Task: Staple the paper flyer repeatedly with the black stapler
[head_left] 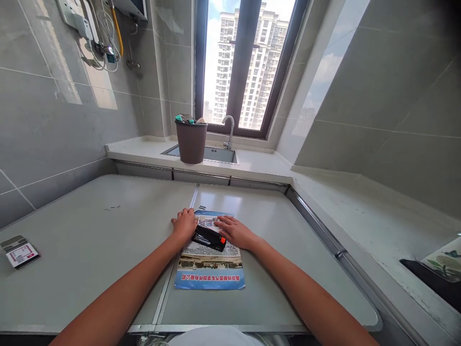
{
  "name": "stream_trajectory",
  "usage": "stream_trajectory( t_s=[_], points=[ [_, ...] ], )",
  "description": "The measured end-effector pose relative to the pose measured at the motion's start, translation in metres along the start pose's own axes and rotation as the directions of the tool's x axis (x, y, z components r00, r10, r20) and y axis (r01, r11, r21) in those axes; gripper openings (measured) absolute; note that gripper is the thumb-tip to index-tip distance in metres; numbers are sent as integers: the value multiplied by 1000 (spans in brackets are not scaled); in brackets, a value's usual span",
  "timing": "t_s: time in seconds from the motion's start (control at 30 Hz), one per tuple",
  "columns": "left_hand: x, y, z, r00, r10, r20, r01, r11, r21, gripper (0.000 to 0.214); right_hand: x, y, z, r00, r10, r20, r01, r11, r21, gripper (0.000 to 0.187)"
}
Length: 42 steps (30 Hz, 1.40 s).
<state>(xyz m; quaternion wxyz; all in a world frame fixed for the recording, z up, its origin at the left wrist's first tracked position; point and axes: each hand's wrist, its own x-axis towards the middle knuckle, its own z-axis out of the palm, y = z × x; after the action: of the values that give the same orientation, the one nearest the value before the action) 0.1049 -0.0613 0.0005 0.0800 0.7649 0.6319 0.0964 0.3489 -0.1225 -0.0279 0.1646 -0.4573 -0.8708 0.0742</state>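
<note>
A printed leaflet (210,269) with a blue bottom band lies flat on the grey folding table (90,240). A black stapler (209,238) with an orange end rests across the leaflet's upper half. My left hand (184,225) lies at the leaflet's top left corner, fingers curled down on the paper edge, touching the stapler's left end. My right hand (234,230) lies flat with fingers stretched out on the leaflet's upper right, beside the stapler's orange end.
A small card or booklet (19,252) lies at the table's far left. Behind the table, a brown bucket (191,139) stands at a sink (219,154) with a tap (229,129) under the window. A white counter (360,211) runs along the right.
</note>
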Motion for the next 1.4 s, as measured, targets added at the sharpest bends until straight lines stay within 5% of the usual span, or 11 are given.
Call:
stream_trajectory(
  t_s=[0.13,0.27,0.37,0.53,0.8,1.4],
  points=[
    [1,2,-1,991,117,-69,-120,992,-48,42,-12,13,-4,999,35,-17,-35,999,-11,50],
    [0,5,2,902,375,-213,-419,880,-224,30,-37,27,-16,997,78,-25,-78,997,-21,50],
    [-5,10,7,854,484,-190,-520,807,-281,24,-53,34,-27,998,70,-2,-70,997,-14,49],
    [-11,20,21,819,569,-75,-571,793,-213,33,-60,49,-42,999,29,15,-30,997,75,46],
    [-11,21,28,759,647,-68,-649,746,-151,33,-70,63,-52,999,35,19,-39,966,254,50],
    [-19,25,17,743,666,-66,-661,715,-227,28,-79,67,-56,1000,-2,25,-6,955,297,41]
  ],
)
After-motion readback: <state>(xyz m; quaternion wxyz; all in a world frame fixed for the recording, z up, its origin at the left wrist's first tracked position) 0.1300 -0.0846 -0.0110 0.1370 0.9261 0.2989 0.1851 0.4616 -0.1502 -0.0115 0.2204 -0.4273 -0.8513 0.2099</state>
